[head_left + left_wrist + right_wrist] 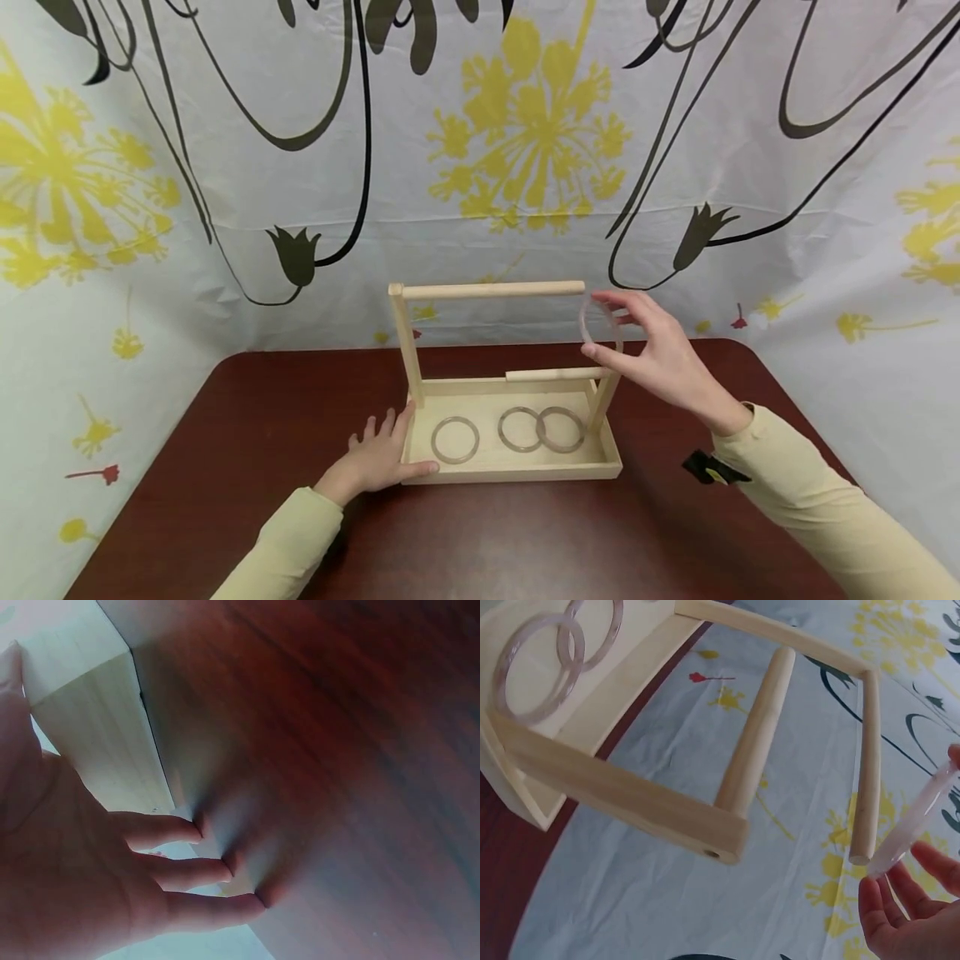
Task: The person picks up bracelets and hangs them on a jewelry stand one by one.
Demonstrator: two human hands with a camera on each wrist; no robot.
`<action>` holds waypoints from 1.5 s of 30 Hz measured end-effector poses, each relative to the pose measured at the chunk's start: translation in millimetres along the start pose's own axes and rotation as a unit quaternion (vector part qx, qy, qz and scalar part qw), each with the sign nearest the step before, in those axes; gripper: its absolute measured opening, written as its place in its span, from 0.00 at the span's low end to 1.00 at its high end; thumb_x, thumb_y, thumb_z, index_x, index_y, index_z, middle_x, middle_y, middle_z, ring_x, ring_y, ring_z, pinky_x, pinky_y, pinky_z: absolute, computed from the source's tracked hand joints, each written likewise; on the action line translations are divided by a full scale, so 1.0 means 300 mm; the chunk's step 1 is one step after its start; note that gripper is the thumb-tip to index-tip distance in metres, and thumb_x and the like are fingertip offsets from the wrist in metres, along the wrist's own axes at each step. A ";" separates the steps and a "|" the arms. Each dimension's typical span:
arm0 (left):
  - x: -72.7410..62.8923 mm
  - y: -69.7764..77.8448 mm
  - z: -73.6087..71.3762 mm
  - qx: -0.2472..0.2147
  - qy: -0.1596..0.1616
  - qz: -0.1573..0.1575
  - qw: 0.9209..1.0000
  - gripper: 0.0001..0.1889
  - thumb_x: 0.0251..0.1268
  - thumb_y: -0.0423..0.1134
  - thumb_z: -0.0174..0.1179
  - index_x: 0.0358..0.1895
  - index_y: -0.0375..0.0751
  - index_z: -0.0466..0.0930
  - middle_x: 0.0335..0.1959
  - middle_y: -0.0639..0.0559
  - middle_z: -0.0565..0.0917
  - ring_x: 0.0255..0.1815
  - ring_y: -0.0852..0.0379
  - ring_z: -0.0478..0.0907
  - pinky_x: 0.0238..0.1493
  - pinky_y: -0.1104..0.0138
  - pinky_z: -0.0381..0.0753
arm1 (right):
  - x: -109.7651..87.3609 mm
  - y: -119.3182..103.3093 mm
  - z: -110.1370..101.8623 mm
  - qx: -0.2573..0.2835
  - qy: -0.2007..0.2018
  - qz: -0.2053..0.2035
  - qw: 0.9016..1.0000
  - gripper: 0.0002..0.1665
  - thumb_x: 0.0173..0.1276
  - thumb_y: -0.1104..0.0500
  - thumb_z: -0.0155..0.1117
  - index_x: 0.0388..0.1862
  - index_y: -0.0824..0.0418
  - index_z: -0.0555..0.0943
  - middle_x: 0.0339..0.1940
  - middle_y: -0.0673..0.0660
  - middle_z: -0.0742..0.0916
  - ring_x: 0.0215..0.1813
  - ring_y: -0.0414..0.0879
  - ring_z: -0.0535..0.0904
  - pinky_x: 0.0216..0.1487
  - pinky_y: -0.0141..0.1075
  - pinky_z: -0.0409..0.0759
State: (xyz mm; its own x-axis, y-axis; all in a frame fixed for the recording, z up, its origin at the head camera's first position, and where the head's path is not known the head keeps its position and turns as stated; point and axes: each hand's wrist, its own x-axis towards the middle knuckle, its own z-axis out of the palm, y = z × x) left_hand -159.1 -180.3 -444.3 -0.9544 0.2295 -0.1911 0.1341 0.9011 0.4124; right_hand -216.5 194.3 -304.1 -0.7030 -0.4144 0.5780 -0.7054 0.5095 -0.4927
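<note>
In the head view, my right hand (660, 354) pinches a pale pink translucent bangle (583, 321) between thumb and fingertips. The bangle stands on edge beside the free right end of the upper rod (491, 290) of a wooden bracelet stand. In the right wrist view that bangle (911, 821) is right by the rod's rounded tip (862, 851). My left hand (375, 454) rests at the left end of the stand's tray (517, 477), its thumb along the front rim. The left wrist view shows several of its fingers (217, 909) stretched out with tips on the table.
Three bangles lie in the tray: one at the left (432, 440), and two overlapping at the right (501, 429). A shorter lower rod (558, 375) juts left from the right post (602, 404). The dark red table (495, 542) meets a patterned cloth (480, 192) behind.
</note>
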 end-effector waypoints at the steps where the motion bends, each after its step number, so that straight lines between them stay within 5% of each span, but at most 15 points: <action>1: -0.001 -0.002 0.000 -0.005 0.000 0.002 1.000 0.57 0.55 0.68 0.61 0.77 0.37 0.42 0.70 0.26 0.57 0.67 0.19 0.49 0.56 0.27 0.52 | 0.008 -0.001 -0.002 -0.003 0.002 -0.006 1.000 0.38 0.56 0.61 0.75 0.66 0.59 0.72 0.57 0.55 0.78 0.55 0.46 0.73 0.54 0.35 0.72; 8: -0.015 -0.014 0.001 -0.050 -0.007 0.010 0.999 0.58 0.57 0.65 0.62 0.77 0.36 0.38 0.70 0.31 0.61 0.67 0.17 0.41 0.56 0.26 0.44 | 0.074 0.014 -0.003 -0.020 0.000 -0.051 0.998 0.37 0.59 0.63 0.72 0.68 0.58 0.71 0.57 0.58 0.76 0.52 0.49 0.71 0.53 0.45 0.72; 19: -0.007 -0.005 -0.006 -0.053 -0.023 0.005 0.998 0.58 0.58 0.64 0.62 0.77 0.34 0.37 0.70 0.30 0.61 0.68 0.17 0.40 0.56 0.26 0.44 | 0.139 0.073 0.052 -0.006 -0.015 -0.056 0.998 0.34 0.60 0.59 0.73 0.65 0.56 0.74 0.55 0.56 0.75 0.45 0.49 0.70 0.50 0.46 0.70; 29: -0.001 0.011 -0.013 -0.041 -0.028 0.012 0.999 0.58 0.59 0.65 0.61 0.77 0.35 0.35 0.70 0.29 0.60 0.67 0.16 0.41 0.55 0.25 0.45 | 0.157 0.089 0.113 0.010 -0.016 -0.052 0.998 0.34 0.60 0.58 0.73 0.65 0.58 0.73 0.59 0.59 0.74 0.56 0.52 0.75 0.56 0.49 0.72; 45: -0.008 0.008 -0.019 -0.062 -0.033 0.007 0.998 0.57 0.59 0.64 0.61 0.77 0.35 0.35 0.71 0.29 0.59 0.68 0.17 0.37 0.58 0.27 0.41 | 0.191 0.061 0.174 0.019 -0.003 -0.043 0.999 0.36 0.56 0.57 0.77 0.64 0.60 0.74 0.58 0.59 0.76 0.57 0.52 0.74 0.55 0.50 0.71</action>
State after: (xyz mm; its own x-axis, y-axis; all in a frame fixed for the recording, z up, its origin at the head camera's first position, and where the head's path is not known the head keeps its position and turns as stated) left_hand -157.9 -180.7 -437.8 -0.9326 0.2688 -0.2410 0.1092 0.8463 0.5213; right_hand -274.5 140.6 -314.0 -0.6394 -0.4603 0.6158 -0.7666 0.4426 -0.4652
